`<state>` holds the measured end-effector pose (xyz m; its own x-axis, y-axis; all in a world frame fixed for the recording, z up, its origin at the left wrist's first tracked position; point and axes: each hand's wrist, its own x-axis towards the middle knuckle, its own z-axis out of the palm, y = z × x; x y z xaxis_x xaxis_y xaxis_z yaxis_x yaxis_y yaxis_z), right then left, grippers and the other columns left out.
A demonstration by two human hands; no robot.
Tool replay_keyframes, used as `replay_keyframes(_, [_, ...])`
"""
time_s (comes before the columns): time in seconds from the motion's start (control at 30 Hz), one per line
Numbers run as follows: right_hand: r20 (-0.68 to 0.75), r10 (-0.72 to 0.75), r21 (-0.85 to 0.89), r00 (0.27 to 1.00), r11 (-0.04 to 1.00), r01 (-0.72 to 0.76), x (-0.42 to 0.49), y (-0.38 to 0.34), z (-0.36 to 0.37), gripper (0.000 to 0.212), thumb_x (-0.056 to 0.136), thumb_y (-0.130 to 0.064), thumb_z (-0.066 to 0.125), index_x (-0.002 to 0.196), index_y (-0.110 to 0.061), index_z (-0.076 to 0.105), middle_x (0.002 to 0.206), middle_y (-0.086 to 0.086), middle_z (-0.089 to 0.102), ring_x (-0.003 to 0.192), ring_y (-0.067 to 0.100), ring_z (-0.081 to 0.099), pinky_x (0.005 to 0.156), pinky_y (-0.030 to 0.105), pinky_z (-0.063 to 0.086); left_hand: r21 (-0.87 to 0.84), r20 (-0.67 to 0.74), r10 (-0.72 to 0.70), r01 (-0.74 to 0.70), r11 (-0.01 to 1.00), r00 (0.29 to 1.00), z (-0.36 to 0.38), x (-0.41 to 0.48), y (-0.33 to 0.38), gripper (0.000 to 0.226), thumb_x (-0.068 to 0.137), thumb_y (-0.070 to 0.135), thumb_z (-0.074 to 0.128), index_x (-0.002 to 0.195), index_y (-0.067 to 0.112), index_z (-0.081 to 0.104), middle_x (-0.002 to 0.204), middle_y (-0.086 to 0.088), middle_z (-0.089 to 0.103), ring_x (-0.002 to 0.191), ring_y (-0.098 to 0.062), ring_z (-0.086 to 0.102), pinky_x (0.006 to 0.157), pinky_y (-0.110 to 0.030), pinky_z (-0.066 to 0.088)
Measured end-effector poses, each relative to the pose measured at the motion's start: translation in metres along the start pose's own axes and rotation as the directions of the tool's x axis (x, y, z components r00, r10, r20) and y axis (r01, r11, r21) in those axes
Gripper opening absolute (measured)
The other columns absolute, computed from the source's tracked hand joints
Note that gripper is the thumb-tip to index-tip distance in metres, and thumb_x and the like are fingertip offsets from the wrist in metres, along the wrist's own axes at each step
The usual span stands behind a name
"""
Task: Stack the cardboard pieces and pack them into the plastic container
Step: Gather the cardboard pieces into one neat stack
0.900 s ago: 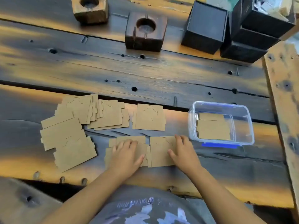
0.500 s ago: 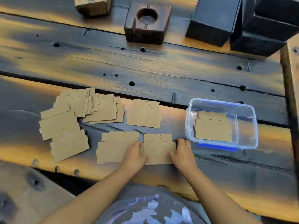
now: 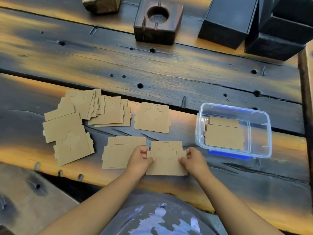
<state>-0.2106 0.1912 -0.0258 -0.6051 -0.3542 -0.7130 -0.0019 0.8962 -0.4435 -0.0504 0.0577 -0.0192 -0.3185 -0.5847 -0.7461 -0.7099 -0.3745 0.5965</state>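
A brown cardboard piece (image 3: 166, 158) lies near the table's front edge. My left hand (image 3: 139, 161) grips its left side and my right hand (image 3: 194, 160) grips its right side. Just left of it lies a small stack of cardboard (image 3: 118, 154). Another single piece (image 3: 152, 117) sits farther back. Several more pieces (image 3: 79, 119) are spread in overlapping piles at the left. The clear plastic container (image 3: 265, 119) with a blue clip stands to the right, holding cardboard pieces (image 3: 223, 134) flat on its floor.
Dark wooden table (image 3: 169, 68) of planks with holes and gaps. At the back stand a wooden block with a round hole (image 3: 158, 22), another wooden block (image 3: 101, 4) and black boxes (image 3: 227, 19). A raised wooden edge (image 3: 307, 99) runs along the right.
My left hand has slid right off the small stack onto the single piece. Both hands have closed on that piece's sides. The camera has moved closer.
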Motion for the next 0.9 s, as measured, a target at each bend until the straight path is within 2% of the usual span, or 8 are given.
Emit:
replay_keyframes(0.1, [-0.024, -0.04, 0.012, 0.999, 0.999, 0.041, -0.005, -0.008, 0.007, 0.02, 0.082, -0.022, 0.069, 0.078, -0.018, 0.049, 0.07, -0.004, 0.053, 0.063, 0.012, 0.049, 0.054, 0.028, 0.037, -0.03, 0.007, 0.043, -0.042, 0.999, 0.999, -0.017, -0.001, -0.006, 0.035, 0.083, 0.012, 0.072, 0.113, 0.023, 0.057, 0.095, 0.0, 0.057, 0.085, -0.009, 0.057, 0.065, -0.017, 0.04])
replay_keyframes(0.27, [0.007, -0.108, 0.032, 0.994, 0.994, 0.107, -0.014, -0.036, 0.038, 0.013, 0.083, -0.02, 0.068, 0.088, -0.015, 0.056, 0.077, -0.001, 0.057, 0.071, 0.015, 0.053, 0.064, 0.031, 0.043, -0.057, -0.063, 0.08, -0.083, 0.995, 0.995, -0.06, 0.008, -0.018, 0.033, 0.082, 0.009, 0.073, 0.107, 0.023, 0.055, 0.088, 0.005, 0.055, 0.075, -0.006, 0.054, 0.056, -0.007, 0.041])
replay_keyframes(0.43, [-0.025, -0.137, -0.029, 0.99, 0.99, 0.136, -0.016, -0.062, 0.067, 0.014, 0.083, -0.018, 0.067, 0.088, -0.017, 0.054, 0.077, -0.004, 0.055, 0.07, 0.015, 0.053, 0.063, 0.033, 0.044, -0.005, -0.082, 0.118, -0.119, 0.993, 0.99, -0.097, 0.018, -0.026, 0.038, 0.083, 0.014, 0.073, 0.114, 0.023, 0.054, 0.096, 0.004, 0.055, 0.078, -0.003, 0.052, 0.062, -0.01, 0.041])
replay_keyframes(0.5, [-0.038, -0.139, -0.071, 0.99, 0.988, 0.136, -0.016, -0.072, 0.08, 0.018, 0.083, -0.019, 0.067, 0.09, -0.019, 0.051, 0.087, -0.001, 0.057, 0.076, 0.016, 0.054, 0.062, 0.031, 0.041, 0.015, -0.089, 0.129, -0.128, 0.992, 0.988, -0.11, 0.022, -0.032, 0.039, 0.083, 0.015, 0.074, 0.115, 0.024, 0.053, 0.096, 0.007, 0.054, 0.079, -0.002, 0.052, 0.063, -0.01, 0.041])
replay_keyframes(0.6, [-0.05, -0.153, -0.11, 0.987, 0.983, 0.147, -0.016, -0.084, 0.098, 0.027, 0.082, -0.02, 0.069, 0.099, -0.021, 0.048, 0.107, 0.002, 0.053, 0.091, 0.018, 0.054, 0.073, 0.029, 0.041, 0.036, -0.1, 0.144, -0.141, 0.989, 0.985, -0.125, 0.026, -0.039, 0.041, 0.082, 0.017, 0.075, 0.115, 0.026, 0.052, 0.097, 0.011, 0.052, 0.081, -0.001, 0.052, 0.068, -0.012, 0.041])
replay_keyframes(0.67, [-0.061, -0.165, -0.129, 0.984, 0.979, 0.157, -0.016, -0.09, 0.107, 0.031, 0.082, -0.021, 0.069, 0.104, -0.021, 0.047, 0.111, 0.002, 0.05, 0.091, 0.017, 0.051, 0.074, 0.029, 0.041, 0.042, -0.1, 0.146, -0.143, 0.989, 0.984, -0.134, 0.029, -0.042, 0.04, 0.082, 0.017, 0.075, 0.115, 0.026, 0.053, 0.101, 0.009, 0.053, 0.083, -0.002, 0.055, 0.069, -0.012, 0.043])
replay_keyframes(0.8, [-0.083, -0.163, -0.142, 0.983, 0.978, 0.15, -0.016, -0.099, 0.118, 0.037, 0.082, -0.02, 0.068, 0.112, -0.02, 0.047, 0.116, 0.002, 0.046, 0.09, 0.016, 0.048, 0.078, 0.03, 0.043, 0.074, -0.075, 0.119, -0.114, 0.991, 0.99, -0.146, 0.035, -0.049, 0.05, 0.081, 0.017, 0.075, 0.126, 0.016, 0.054, 0.114, -0.004, 0.056, 0.094, -0.012, 0.056, 0.086, -0.027, 0.05])
replay_keyframes(0.9, [-0.097, -0.16, -0.179, 0.982, 0.974, 0.141, -0.017, -0.107, 0.124, 0.034, 0.083, -0.016, 0.063, 0.111, -0.019, 0.044, 0.118, 0.005, 0.046, 0.086, 0.02, 0.049, 0.075, 0.033, 0.045, 0.15, -0.046, 0.107, -0.099, 0.984, 0.993, -0.152, 0.039, -0.054, 0.056, 0.08, 0.019, 0.075, 0.131, 0.016, 0.051, 0.114, -0.004, 0.053, 0.089, -0.009, 0.051, 0.081, -0.023, 0.044])
